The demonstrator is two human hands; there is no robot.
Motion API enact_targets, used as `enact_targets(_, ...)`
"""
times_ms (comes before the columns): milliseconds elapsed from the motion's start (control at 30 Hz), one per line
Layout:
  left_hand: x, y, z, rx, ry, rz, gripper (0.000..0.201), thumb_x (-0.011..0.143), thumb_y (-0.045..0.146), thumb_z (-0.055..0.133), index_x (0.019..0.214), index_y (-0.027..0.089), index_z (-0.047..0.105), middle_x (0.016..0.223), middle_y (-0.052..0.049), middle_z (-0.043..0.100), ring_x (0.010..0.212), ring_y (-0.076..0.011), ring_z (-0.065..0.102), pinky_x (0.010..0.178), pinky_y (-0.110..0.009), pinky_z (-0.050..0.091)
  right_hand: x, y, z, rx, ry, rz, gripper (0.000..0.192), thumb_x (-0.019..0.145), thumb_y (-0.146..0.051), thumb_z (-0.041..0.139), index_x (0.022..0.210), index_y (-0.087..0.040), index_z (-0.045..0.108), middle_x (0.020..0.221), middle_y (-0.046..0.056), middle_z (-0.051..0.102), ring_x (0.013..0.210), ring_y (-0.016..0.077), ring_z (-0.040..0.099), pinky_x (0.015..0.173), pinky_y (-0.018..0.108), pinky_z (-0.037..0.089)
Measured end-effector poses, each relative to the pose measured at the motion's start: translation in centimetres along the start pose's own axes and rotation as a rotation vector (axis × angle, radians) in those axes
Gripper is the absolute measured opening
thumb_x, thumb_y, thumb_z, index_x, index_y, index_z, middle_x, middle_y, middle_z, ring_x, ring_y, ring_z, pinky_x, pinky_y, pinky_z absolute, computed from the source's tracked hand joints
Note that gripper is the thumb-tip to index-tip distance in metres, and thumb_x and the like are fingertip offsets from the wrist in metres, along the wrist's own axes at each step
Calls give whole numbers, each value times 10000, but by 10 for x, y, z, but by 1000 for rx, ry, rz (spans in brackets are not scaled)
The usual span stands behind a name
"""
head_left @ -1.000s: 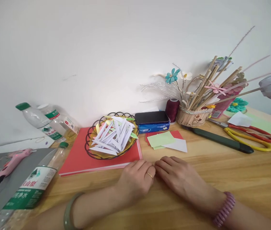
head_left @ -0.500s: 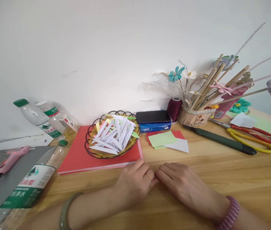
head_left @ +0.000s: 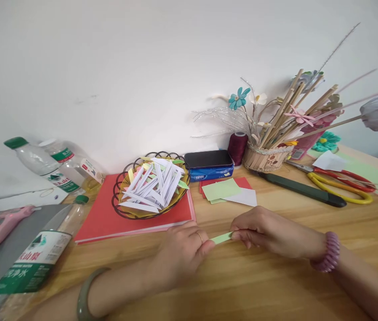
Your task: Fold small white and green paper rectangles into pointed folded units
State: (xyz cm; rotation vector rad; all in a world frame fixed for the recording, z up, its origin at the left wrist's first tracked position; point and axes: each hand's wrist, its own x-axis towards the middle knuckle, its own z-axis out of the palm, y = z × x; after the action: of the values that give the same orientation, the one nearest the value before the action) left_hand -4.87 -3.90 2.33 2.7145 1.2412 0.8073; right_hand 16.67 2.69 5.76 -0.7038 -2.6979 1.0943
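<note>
A narrow strip of folded green paper [head_left: 221, 238] stretches between my two hands, just above the wooden table. My left hand [head_left: 189, 247], wearing a ring, pinches its left end between thumb and fingers. The right end is held in the fingertips of my right hand [head_left: 259, 232]. Behind my left hand, a round yellow basket with a dark woven rim [head_left: 117, 203] holds many folded white, green, yellow and pink papers [head_left: 157, 185]. It sits on a stack of red paper [head_left: 98, 214]. Loose green paper [head_left: 220, 189] and white paper [head_left: 244, 197] lie beyond my hands.
A phone [head_left: 209, 158] rests on a blue tissue pack [head_left: 209, 173], beside a maroon thread spool [head_left: 237, 149]. Right: a craft flower basket [head_left: 265, 159], a dark green cutter [head_left: 304, 189], scissors [head_left: 339, 185]. Left: plastic bottles [head_left: 35, 263] and a pink glue gun [head_left: 6, 226].
My hands have moved apart from each other, and the green paper strip now shows between them. My right hand has turned and risen slightly. The whole view has shifted a little.
</note>
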Motion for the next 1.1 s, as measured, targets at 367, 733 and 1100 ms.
enact_targets(367,-7,-1,-6,-386,36,-296,388,951,281,316,615,177,481,554,14,489,556,-118,472,542,-215,354,-28,32,-31,173,373,259,437,874,-533,426,699,-166,587,564,4,548,506,108,505,474,234,397)
enact_targets(733,3,10,-11,-838,-259,-574,274,845,332,474,744,144,647,722,-29,643,669,-141,548,616,-218,397,14,-6,31,700,214,201,403,760,-535,602,727,-134,590,629,23,621,526,101,556,508,231,460)
enact_targets(1100,5,10,-6,-1059,-212,-821,409,786,509,483,753,127,626,525,-29,630,522,-140,572,583,-251,483,12,0,20,653,256,240,467,791,-579,534,618,-147,570,565,24,613,481,103,554,481,231,449)
